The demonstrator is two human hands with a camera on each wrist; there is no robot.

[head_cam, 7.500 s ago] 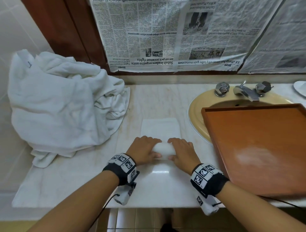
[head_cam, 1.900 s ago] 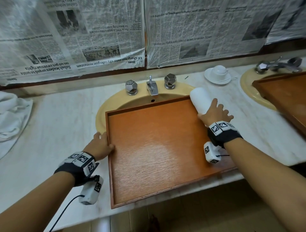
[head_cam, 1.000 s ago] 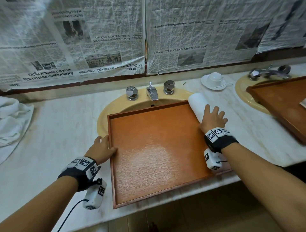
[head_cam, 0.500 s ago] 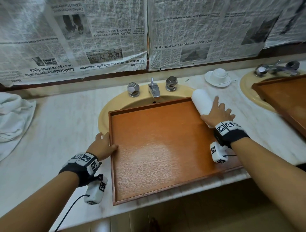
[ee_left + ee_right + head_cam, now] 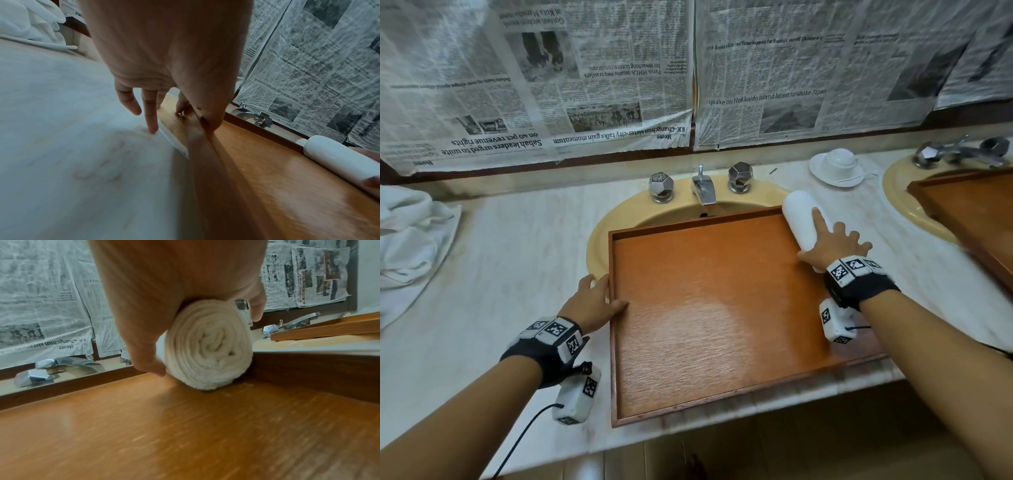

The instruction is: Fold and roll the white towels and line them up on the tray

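Observation:
A wooden tray (image 5: 709, 308) lies over a yellow sink. One rolled white towel (image 5: 799, 216) lies inside it along the right rim, reaching the far right corner. My right hand (image 5: 828, 240) lies over the roll's near half, with the index finger stretched along it. In the right wrist view my thumb (image 5: 148, 363) runs down one side of the roll (image 5: 209, 347) and a finger down the other. My left hand (image 5: 592, 301) holds the tray's left rim, thumb inside, fingers (image 5: 152, 126) outside. A heap of unfolded white towels (image 5: 410, 240) sits at the far left.
A tap with two knobs (image 5: 703, 188) stands behind the tray. A white cup on a saucer (image 5: 837, 166) sits at the back right. A second wooden tray (image 5: 969, 212) covers another sink at the right edge. Newspaper covers the wall. The tray's near edge lies at the counter's front edge.
Earlier both hands rolled the towel on the counter; the roll now lies in the tray. In the last second my right hand shifted slightly on it and the index finger stretched out. The left hand stayed.

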